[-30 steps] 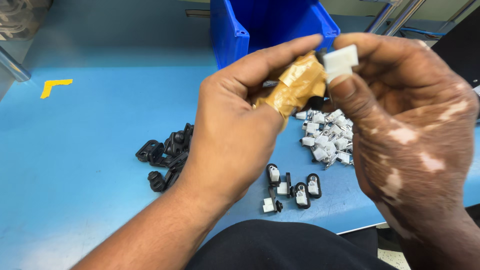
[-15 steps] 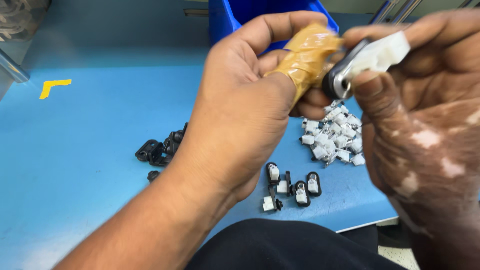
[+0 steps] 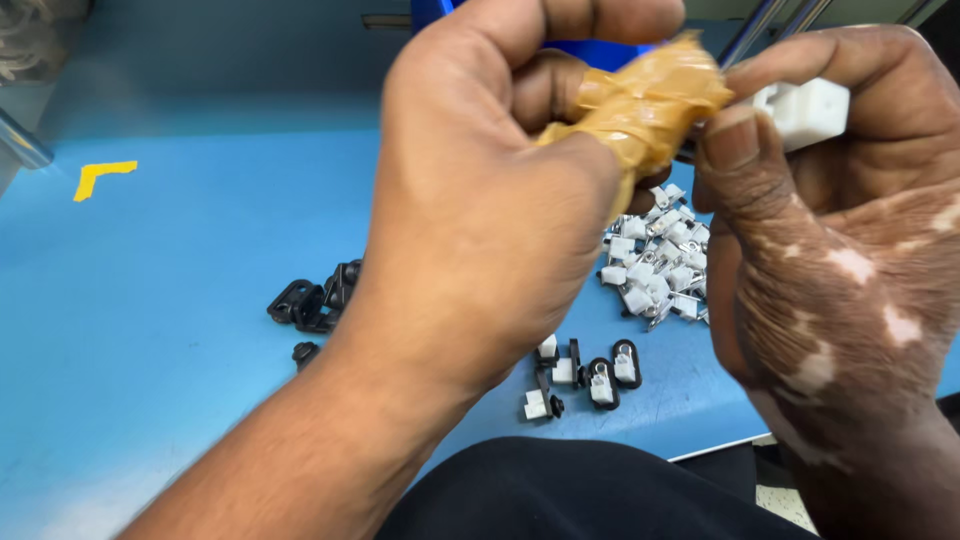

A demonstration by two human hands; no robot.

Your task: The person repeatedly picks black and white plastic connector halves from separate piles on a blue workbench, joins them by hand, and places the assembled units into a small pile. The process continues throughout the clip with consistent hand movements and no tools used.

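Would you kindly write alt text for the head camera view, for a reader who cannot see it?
Two bare hands meet close to the camera: the left hand, thumb wrapped in tan tape, and the right hand pinching a small white plastic part. Below, on a blue table, lie piles of white clips and black clips.

The left hand was bare, with no glove, ring or watch, and its forearm, running down to the lower left of the frame, carried no sleeve. One finger of that hand, at the upper middle of the frame, was wrapped in layers of tan, wrinkled tape, glossy and creased, forming a thick bandage-like cap over the fingertip. The right hand, at the right of the frame, was likewise bare and unadorned, with a short, plain thumbnail, and its wrist showed no cuff. At the bottom middle, a dark, black garment covered the person's lap.
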